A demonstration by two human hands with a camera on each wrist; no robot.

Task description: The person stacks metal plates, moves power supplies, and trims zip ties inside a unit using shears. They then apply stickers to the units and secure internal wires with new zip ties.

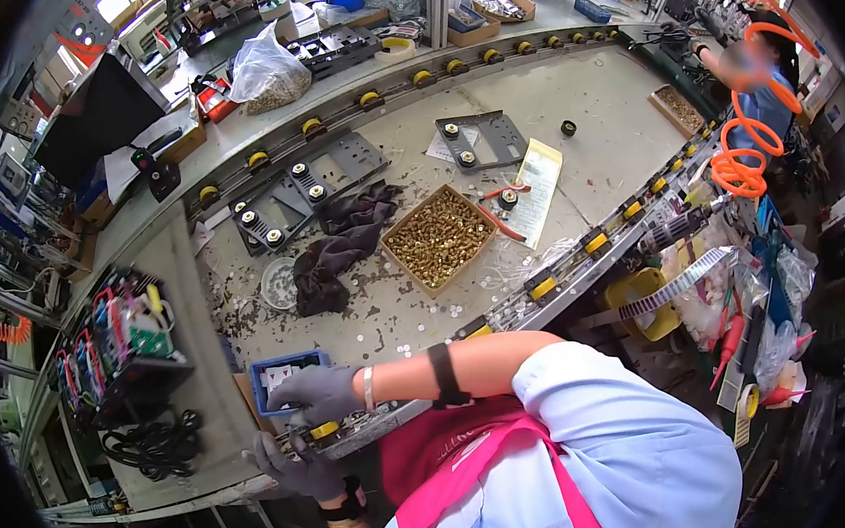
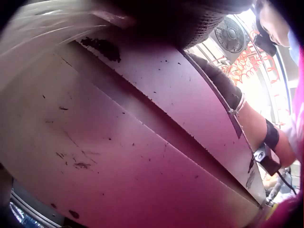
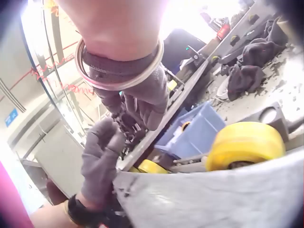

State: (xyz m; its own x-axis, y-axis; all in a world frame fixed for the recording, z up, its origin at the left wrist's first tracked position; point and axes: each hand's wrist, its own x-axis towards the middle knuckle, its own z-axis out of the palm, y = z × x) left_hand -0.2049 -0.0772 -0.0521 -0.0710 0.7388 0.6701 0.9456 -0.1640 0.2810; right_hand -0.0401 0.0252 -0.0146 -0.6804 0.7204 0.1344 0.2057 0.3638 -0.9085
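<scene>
Both hands wear grey gloves. My right hand [image 1: 321,393] reaches over the rim of a small blue bin [image 1: 256,390], its fingers loosely bent; white pieces with red marks [image 1: 278,376] lie in the bin beside it. In the right wrist view this hand [image 3: 142,97] hangs above and left of the bin [image 3: 194,133], with no object visible in its fingers. Just below it, my left hand [image 1: 299,470] is held near the bench edge, thumb apart from the fingers. The right wrist view shows the left hand [image 3: 102,156] with slightly bent fingers and nothing in them.
A box of brass fittings [image 1: 438,237], a dark cloth [image 1: 328,267] and grey metal plates [image 1: 336,163] with round feet lie on the bench. Yellow rollers [image 1: 543,288] line its edges. At left stand a wired circuit assembly [image 1: 123,345] and a coiled black cable [image 1: 155,444]. Another person works at upper right.
</scene>
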